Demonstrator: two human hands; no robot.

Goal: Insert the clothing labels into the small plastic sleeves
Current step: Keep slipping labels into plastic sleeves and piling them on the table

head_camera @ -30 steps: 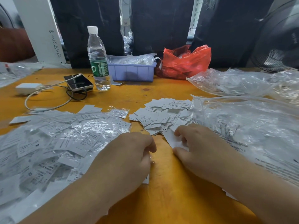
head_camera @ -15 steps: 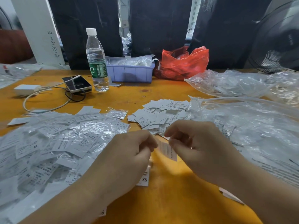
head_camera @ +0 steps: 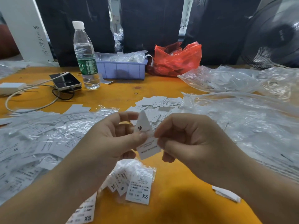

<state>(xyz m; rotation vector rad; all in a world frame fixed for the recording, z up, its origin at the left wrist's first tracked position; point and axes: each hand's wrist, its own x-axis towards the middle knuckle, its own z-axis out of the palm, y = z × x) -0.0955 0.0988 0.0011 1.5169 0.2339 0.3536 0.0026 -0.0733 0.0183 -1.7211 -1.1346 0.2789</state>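
- Pinching a white label (head_camera: 143, 125) marked M, the left hand (head_camera: 113, 136) is holding it up above the orange table (head_camera: 178, 199).
- The right hand (head_camera: 192, 138) is gripping a second label (head_camera: 148, 148) just below the M one, fingers curled round its edge.
- Sleeved labels (head_camera: 139, 186) are lying on the table right under both hands.
- The loose label heap (head_camera: 155, 105) is sitting further back on the table, behind the hands.

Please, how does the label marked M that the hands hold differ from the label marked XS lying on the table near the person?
The M label is held up above the table, pinched by the left hand and the right hand; the XS label lies flat on the orange table, untouched. The M label looks bare and bent; the XS label sits inside a clear plastic sleeve. Both are small white printed size labels.
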